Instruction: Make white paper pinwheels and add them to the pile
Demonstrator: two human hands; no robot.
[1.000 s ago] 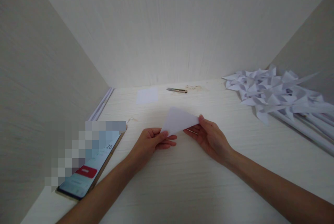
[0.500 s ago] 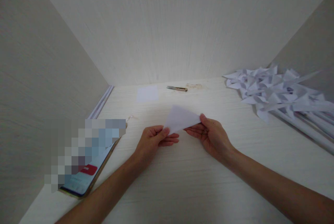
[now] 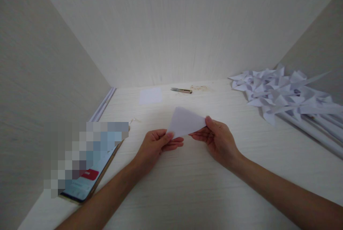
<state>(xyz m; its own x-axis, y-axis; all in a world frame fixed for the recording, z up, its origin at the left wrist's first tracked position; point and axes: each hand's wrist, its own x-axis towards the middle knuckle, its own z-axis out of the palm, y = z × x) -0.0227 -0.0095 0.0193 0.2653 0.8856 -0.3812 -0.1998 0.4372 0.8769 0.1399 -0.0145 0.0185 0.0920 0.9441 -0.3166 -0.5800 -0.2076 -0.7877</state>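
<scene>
A piece of white paper (image 3: 184, 122), folded or bent into a roughly triangular shape, is held up above the pale tabletop (image 3: 171, 194). My left hand (image 3: 158, 144) pinches its lower left corner between thumb and fingers. At its right corner, my right hand (image 3: 218, 137) is closed on it, thumb on top and fingers curled underneath. Beyond the paper lie a pair of thread snips (image 3: 181, 90) and a flat white paper sheet (image 3: 150, 96), both apart from my hands.
Several white paper pinwheels (image 3: 284, 92) on paper sticks (image 3: 308, 130) are heaped at the right. A phone (image 3: 88, 180), partly pixelated, lies beside my left forearm. White rolled sticks (image 3: 103, 104) rest along the left wall. Walls (image 3: 171, 26) enclose the table's back and sides.
Both hands keep their hold on the paper, whose upper edge looks slightly wider and tilted a little. The view has shifted very slightly; nothing else has moved.
</scene>
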